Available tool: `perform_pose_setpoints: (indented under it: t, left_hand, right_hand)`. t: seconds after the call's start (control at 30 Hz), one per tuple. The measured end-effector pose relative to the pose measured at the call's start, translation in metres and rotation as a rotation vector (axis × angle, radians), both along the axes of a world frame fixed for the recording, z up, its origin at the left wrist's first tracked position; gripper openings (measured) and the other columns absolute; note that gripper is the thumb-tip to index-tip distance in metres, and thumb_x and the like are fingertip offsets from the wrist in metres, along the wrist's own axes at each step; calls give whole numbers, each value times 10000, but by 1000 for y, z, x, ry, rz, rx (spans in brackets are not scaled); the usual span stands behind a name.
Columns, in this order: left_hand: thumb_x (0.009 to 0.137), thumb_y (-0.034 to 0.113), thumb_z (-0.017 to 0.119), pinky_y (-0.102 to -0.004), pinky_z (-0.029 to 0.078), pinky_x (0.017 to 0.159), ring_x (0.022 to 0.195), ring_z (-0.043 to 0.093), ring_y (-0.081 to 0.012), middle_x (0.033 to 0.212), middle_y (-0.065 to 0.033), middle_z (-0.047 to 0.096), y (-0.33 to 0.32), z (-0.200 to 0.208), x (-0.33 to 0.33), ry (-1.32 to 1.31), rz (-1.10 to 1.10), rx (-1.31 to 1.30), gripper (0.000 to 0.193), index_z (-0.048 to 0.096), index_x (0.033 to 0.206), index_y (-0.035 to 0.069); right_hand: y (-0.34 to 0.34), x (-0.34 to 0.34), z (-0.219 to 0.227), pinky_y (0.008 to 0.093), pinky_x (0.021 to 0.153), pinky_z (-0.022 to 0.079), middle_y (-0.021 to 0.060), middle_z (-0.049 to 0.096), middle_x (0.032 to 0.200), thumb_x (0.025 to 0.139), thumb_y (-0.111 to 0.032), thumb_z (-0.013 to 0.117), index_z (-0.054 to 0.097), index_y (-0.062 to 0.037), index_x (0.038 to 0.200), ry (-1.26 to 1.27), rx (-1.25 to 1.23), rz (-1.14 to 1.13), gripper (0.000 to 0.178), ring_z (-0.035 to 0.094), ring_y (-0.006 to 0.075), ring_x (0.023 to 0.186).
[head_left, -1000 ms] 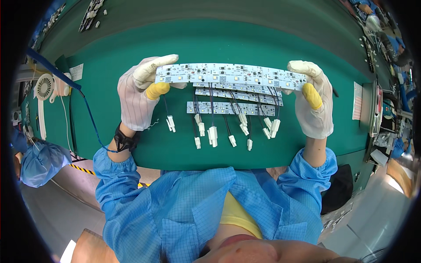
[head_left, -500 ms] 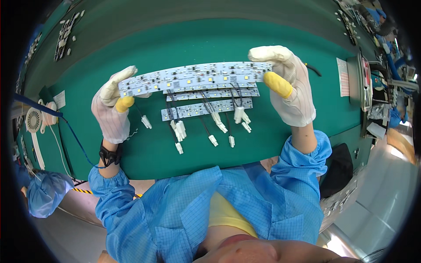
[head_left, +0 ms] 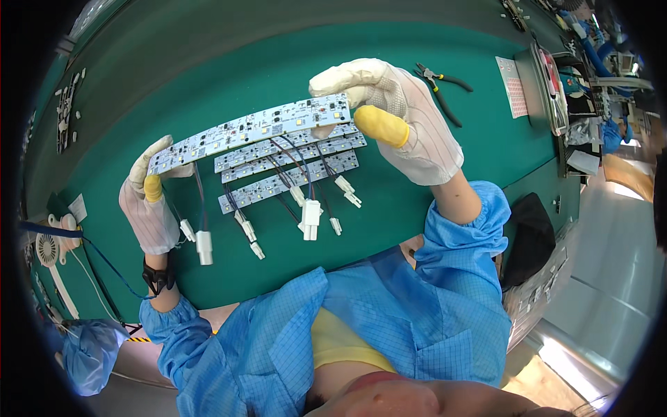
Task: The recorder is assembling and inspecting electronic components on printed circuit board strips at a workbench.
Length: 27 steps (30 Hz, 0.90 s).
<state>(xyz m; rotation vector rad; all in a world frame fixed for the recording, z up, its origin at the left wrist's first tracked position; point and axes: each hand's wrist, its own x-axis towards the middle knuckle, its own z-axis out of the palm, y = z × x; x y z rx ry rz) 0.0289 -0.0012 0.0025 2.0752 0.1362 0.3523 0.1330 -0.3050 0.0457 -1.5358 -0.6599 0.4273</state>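
A long, slightly curved white LED circuit board (head_left: 250, 128) is held up between my gloved hands, tilted with its right end higher. My left hand (head_left: 151, 198) pinches its left end, yellow-tipped thumb in front. At the other end, my right hand (head_left: 399, 121) has its fingers curled behind the board and its yellow-covered thumb against the end edge. Wires with white plug connectors (head_left: 310, 219) hang from the held board. Below it, several similar LED boards (head_left: 288, 184) lie in rows on the green mat, partly covered, their wires and plugs toward me.
Side cutters (head_left: 445, 83) with black and yellow handles lie beyond my right hand. A sheet of red labels (head_left: 513, 87) and a metal tray (head_left: 545, 90) are at the right. A small white fan (head_left: 48, 247) stands at the left, near a blue cord (head_left: 114, 264) running to my wristband.
Both hands and the held board have shifted left relative to the view, and the board tilts more. My right thumb has slid off the board's face to its end. The cutters show more fully.
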Motion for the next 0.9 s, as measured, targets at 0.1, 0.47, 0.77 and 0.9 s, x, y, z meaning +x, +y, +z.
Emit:
perform_pose_setpoints:
  t: [0.1, 0.47, 0.77, 0.9]
  left_hand:
    - [891, 384, 557, -261, 467, 810, 855, 643, -148, 952, -118, 667, -1, -4, -1, -18, 5, -118, 523, 541, 1195, -42]
    - [824, 133, 659, -258, 493, 794, 832, 658, -199, 1031, -152, 636, -4, 0, -10, -91, -16, -386, 461, 510, 1209, -72]
    - [813, 187, 684, -243, 505, 726, 801, 657, -191, 1073, -148, 608, -4, 5, -16, -134, -180, -467, 500, 508, 1196, -81]
    - [809, 227, 683, -256, 505, 761, 818, 651, -183, 1065, -136, 608, -2, 2, -14, -152, -261, -293, 514, 514, 1188, -77]
  right_hand:
    - [1, 0, -3, 311, 870, 441, 80, 590, 1093, 833, -300, 633, 589, -19, 1076, 80, 63, 16, 374, 561, 171, 997]
    - [7, 8, -22, 285, 860, 434, 73, 610, 1037, 811, -148, 589, 575, 2, 1109, -39, 155, -31, 334, 568, 145, 954]
    - [6, 14, -29, 276, 895, 412, 79, 607, 1090, 820, -141, 584, 565, 7, 1131, -51, -86, -222, 345, 563, 139, 959]
    - [7, 13, -30, 278, 888, 414, 82, 603, 1068, 813, -158, 615, 557, 13, 1125, 27, -36, -204, 360, 560, 135, 951]
